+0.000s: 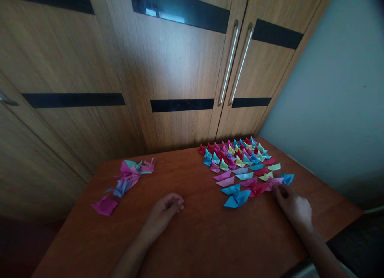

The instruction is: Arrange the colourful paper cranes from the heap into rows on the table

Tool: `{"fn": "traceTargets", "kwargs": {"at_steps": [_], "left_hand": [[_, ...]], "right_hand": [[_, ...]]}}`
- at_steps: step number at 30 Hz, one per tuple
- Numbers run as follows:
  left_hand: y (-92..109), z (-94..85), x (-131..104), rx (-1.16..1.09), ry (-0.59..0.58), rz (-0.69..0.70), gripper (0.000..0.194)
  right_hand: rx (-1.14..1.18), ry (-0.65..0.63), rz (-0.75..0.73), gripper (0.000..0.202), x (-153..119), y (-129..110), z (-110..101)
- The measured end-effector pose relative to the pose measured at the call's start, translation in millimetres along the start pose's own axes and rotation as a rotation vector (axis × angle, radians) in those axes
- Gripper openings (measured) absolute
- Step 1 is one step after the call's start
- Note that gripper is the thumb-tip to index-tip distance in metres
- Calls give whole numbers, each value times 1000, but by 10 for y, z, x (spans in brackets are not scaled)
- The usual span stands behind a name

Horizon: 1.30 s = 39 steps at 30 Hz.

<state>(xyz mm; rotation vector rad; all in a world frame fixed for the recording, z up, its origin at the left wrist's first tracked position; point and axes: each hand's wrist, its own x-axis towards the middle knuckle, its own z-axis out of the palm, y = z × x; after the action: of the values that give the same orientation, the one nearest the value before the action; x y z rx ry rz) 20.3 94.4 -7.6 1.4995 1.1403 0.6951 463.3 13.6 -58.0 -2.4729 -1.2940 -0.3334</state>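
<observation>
My right hand (294,206) reaches to the right end of the front row of folded papers, thumb and forefinger pinched on a pink folded paper (274,183). A red folded paper (257,188) lies just left of it, and a blue one (287,178) behind my fingers. Farther left sits a blue origami piece (237,196) with pointed flaps. My left hand (165,211) rests at the middle of the table, its fingers curled in and nothing visible in them. The pinched fingertips partly cover the pink paper's near edge.
Rows of small colourful origami boats (224,165) fill the table's back right, with flat folded strips (244,176) in front. At left lies a loose line of folded papers (130,175), ending in a magenta one (105,206). Wooden cabinet doors (180,62) stand behind the brown table (192,238).
</observation>
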Motion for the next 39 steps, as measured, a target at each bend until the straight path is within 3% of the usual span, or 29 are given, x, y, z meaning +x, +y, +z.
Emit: {"fn": "traceTargets", "kwargs": {"at_steps": [12, 26, 39], "left_hand": [[-29, -10, 3, 5, -6, 3, 26], [6, -4, -10, -13, 4, 11, 27], [-8, -2, -3, -9, 5, 0, 26]], "right_hand": [[23, 65, -59, 40, -20, -8, -27], [25, 4, -54, 39, -3, -3, -17], [19, 26, -39, 43, -26, -46, -65]]}}
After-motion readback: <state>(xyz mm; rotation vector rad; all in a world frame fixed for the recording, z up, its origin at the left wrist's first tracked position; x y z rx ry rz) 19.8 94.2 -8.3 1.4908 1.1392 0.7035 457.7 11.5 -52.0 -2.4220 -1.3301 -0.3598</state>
